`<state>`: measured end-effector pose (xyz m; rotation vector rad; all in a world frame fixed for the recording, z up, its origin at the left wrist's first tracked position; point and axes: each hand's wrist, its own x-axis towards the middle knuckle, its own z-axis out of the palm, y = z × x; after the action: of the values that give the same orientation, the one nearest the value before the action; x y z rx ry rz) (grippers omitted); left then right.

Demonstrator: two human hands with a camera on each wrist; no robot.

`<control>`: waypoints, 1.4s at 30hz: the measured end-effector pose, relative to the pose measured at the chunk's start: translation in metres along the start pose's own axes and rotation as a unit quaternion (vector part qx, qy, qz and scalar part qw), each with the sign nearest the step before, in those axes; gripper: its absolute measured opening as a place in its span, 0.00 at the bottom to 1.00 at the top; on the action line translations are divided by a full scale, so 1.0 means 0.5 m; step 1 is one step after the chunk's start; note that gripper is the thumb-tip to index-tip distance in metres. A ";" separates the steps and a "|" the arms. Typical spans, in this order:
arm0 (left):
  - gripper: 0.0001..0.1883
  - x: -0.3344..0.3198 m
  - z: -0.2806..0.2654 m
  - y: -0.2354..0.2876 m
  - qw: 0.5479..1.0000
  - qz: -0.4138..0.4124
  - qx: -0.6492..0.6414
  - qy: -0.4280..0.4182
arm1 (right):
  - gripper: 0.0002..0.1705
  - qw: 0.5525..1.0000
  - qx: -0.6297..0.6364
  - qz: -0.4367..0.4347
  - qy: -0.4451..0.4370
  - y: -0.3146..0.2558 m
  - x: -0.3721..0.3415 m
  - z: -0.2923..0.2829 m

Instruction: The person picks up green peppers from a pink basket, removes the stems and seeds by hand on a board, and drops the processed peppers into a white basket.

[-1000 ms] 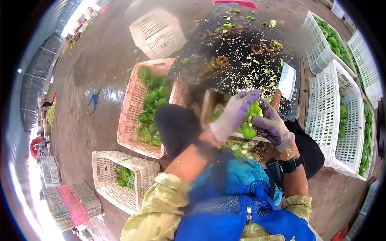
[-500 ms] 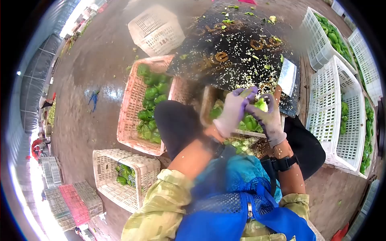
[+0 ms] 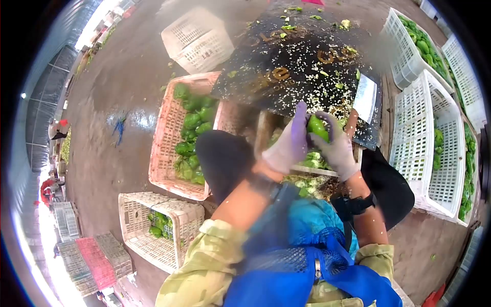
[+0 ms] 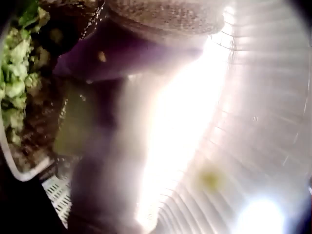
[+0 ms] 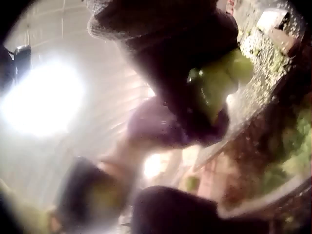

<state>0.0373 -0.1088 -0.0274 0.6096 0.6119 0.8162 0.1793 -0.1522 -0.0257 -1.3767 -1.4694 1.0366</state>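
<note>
In the head view my right hand point(image 3: 337, 146), in a white glove with purple fingers, grips a green bell pepper point(image 3: 318, 127) between thumb and fingers. My left hand point(image 3: 289, 143), gloved the same way, is right beside the pepper, its fingers straight and pointing away from me. The right wrist view shows the glossy pepper point(image 5: 214, 85) against the dark glove fingers, partly hidden by them. Bright glare washes out much of the left wrist view, where purple glove fingers point(image 4: 126, 53) show. Below the hands stands a crate point(image 3: 327, 171) with green peppers and pale scraps in it.
A seed-strewn black board point(image 3: 302, 66) lies ahead, with a wide-bladed knife point(image 3: 365, 97) on its right. A pinkish crate point(image 3: 161, 138) of peppers stands left, a tipped white crate point(image 3: 148, 250) nearer me. White crates point(image 3: 417, 148) with peppers line the right.
The pepper, earlier with a pale part showing, now turns a smooth green side up in the right hand. The left hand has shifted slightly left, its fingers straightened.
</note>
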 end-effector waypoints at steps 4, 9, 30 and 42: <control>0.38 -0.041 0.038 0.089 0.978 -0.124 -0.166 0.040 | 0.30 0.904 0.421 0.075 -0.024 -0.074 -0.005 -0.075; 0.25 0.012 -0.010 0.005 0.978 0.018 0.205 0.027 | 0.26 0.864 0.477 0.114 -0.118 0.065 0.004 -0.043; 0.22 -0.077 -0.312 0.447 0.976 0.104 0.145 0.126 | 0.29 0.861 0.479 0.015 0.168 0.079 0.056 -0.514; 0.39 0.006 -0.885 0.487 0.716 0.108 0.469 0.506 | 0.29 0.900 0.423 0.107 0.013 0.004 0.205 -0.154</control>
<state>-0.3851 0.1376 -0.1545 1.1599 2.0876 1.0089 0.2500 -0.0480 -0.0005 -0.8973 -0.6750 1.5424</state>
